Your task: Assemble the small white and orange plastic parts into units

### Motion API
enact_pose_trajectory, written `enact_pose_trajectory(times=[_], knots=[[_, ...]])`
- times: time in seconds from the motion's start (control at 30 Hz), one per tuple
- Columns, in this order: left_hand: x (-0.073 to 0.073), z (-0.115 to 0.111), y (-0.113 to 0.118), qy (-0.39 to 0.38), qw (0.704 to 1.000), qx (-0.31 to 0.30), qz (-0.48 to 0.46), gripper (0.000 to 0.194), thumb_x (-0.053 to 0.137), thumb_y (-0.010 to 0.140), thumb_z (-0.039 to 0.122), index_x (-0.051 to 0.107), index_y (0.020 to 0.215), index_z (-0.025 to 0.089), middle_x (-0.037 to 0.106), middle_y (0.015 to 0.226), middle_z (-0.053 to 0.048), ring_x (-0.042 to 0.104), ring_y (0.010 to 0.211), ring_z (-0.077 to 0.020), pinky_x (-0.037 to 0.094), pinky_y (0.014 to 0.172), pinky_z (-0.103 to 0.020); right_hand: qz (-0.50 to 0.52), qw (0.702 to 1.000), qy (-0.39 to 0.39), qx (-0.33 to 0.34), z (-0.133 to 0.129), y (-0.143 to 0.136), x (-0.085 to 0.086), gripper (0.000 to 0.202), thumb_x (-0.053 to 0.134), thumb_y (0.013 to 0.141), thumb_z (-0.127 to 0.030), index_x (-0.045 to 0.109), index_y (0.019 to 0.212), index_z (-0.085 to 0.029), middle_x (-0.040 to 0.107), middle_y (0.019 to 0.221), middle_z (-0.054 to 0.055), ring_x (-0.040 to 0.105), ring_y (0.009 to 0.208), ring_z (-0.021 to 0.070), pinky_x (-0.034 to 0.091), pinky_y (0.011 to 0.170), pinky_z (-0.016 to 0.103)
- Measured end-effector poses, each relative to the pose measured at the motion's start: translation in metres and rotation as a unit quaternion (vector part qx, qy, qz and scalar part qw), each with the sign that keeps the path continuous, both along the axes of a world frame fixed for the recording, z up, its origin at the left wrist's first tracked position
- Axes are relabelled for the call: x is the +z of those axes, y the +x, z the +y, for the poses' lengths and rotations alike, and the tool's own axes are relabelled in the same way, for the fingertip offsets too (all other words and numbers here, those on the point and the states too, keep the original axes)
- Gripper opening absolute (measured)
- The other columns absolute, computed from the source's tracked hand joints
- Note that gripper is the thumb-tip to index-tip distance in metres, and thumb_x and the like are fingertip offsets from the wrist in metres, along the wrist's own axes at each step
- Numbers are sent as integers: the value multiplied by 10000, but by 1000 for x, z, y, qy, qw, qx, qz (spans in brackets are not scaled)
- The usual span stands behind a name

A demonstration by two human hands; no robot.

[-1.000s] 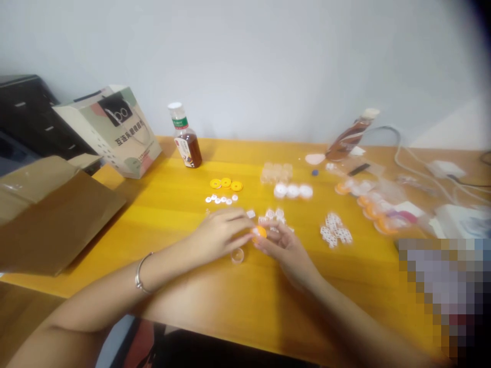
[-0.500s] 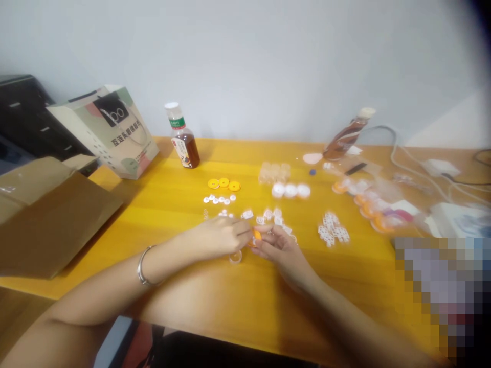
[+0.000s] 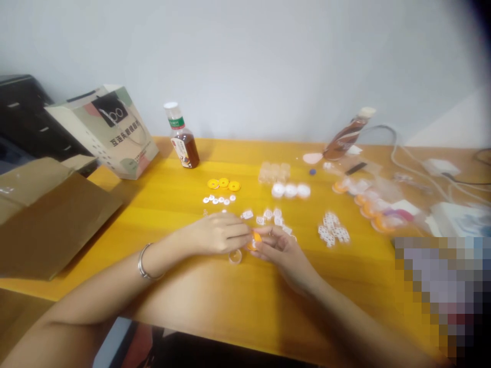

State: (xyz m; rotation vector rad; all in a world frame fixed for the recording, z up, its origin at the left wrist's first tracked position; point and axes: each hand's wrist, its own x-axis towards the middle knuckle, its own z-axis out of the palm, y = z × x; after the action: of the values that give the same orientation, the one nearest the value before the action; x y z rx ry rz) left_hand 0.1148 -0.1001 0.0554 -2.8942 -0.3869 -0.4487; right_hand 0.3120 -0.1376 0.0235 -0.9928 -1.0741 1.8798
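Note:
Near the table's middle both hands meet at a small orange disc (image 3: 253,240). My left hand (image 3: 222,233) has its fingertips at the disc's left side. My right hand (image 3: 279,248) pinches it from the right between thumb and fingers. A clear ring (image 3: 235,256) lies just below my left fingers. Small white patterned pieces (image 3: 279,217) are scattered behind my right hand. Farther back lie orange discs (image 3: 223,182), a row of small white discs (image 3: 221,200), larger white round pieces (image 3: 290,190) and clear pieces (image 3: 274,173).
An open cardboard box (image 3: 57,220) and a paper bag (image 3: 118,133) stand at the left. A bottle (image 3: 184,148) is at the back, another bottle (image 3: 345,138) leans at the right. White pieces (image 3: 333,229), orange discs (image 3: 368,207) and cables (image 3: 399,153) lie at the right.
My left fingers have straightened a little and shifted slightly over the small white pieces behind them. The orange disc stays between both hands.

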Motion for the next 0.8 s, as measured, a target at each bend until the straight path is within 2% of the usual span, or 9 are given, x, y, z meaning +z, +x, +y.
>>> enact_pose_trajectory(times=[0.17,0.3,0.43,0.53,0.6,0.67,0.8], knots=[[-3,0,1,-96,994,36,-31,190,413,890,170,589,963,175,628,904,-51,562,772,-132,469,671,-274,-8,1000,10,2,-1,-1,1,262,695,676,-321,542,860,-214,705,777,-2,664,803,157,484,817,332],[-3,0,0,-222,971,49,-79,219,424,886,187,607,1005,193,616,970,-68,570,866,-128,480,753,-272,-5,1000,18,-15,-2,-1,3,254,684,688,-324,547,874,-217,708,786,2,664,803,156,482,823,333],[1,-1,2,-346,922,56,-166,252,453,876,192,585,1090,210,608,1048,-75,575,915,-122,482,809,-285,2,999,19,-50,-2,-1,4,260,693,678,-318,552,875,-221,711,802,8,661,813,162,486,822,340],[1,-1,8,-404,876,123,-234,235,514,844,238,606,1052,178,640,997,-73,598,866,-123,490,779,-279,12,998,17,-60,-2,-1,3,245,690,685,-309,546,863,-223,710,800,5,660,810,156,482,827,341],[-2,-1,11,-455,839,177,-241,225,541,823,278,627,991,155,665,914,-64,614,801,-123,497,719,-263,17,997,23,-67,-2,-1,1,237,687,690,-299,544,865,-227,709,802,-2,658,805,147,477,835,337],[-5,0,15,-505,805,203,-236,226,557,806,312,635,938,146,673,841,-50,617,744,-116,491,669,-240,17,997,30,-72,-2,-2,-1,241,688,690,-293,546,874,-227,708,809,-2,655,800,143,473,841,339],[-10,2,19,-540,780,208,-240,208,584,777,317,633,856,131,658,774,-36,595,689,-98,466,630,-213,12,996,36,-80,-4,-4,0,237,691,684,-295,548,861,-228,709,793,-11,653,758,130,475,822,325]])
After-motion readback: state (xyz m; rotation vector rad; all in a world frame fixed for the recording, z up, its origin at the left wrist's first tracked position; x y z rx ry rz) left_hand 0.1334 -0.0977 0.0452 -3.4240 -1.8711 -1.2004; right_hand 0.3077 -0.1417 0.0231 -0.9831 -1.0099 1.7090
